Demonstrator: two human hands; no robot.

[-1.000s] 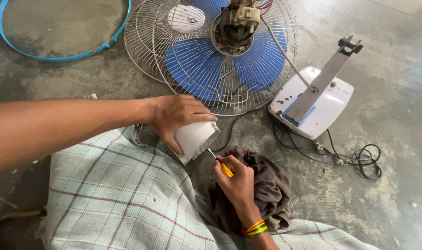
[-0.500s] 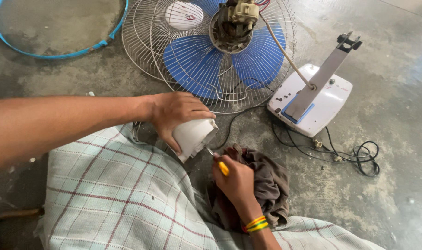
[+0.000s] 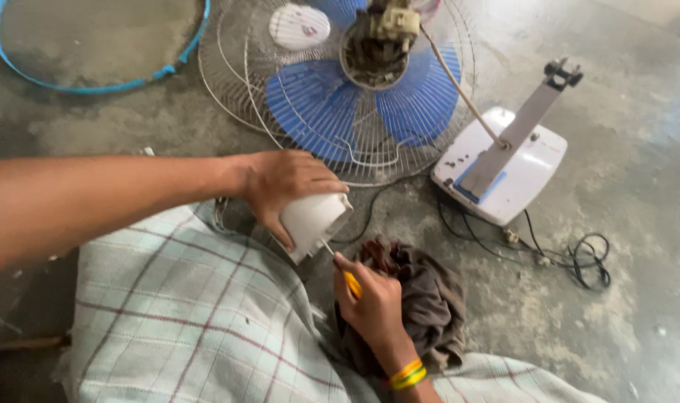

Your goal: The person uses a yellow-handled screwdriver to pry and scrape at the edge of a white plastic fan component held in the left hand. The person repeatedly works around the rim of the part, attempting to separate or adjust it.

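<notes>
My left hand (image 3: 280, 183) grips a white plastic fan housing cover (image 3: 314, 222), holding it tilted above my lap. My right hand (image 3: 370, 298) holds a yellow-handled screwdriver (image 3: 349, 281), and its thin metal shaft points up-left into the underside of the cover. Colourful bands circle my right wrist. A dark brown rag (image 3: 429, 298) lies on the floor right beside my right hand.
A checked cloth (image 3: 183, 328) covers my legs. Ahead lie a wire fan grille (image 3: 399, 142) with blue blades (image 3: 317, 104) and a bare motor (image 3: 377, 37). A white fan base (image 3: 534, 168) with its grey stem and black cord (image 3: 579, 257) lies at right. A blue ring (image 3: 78, 82) rests far left.
My right hand has brought the screwdriver tip up against the white cover. The left hand keeps its grip on the cover, shifted only slightly.
</notes>
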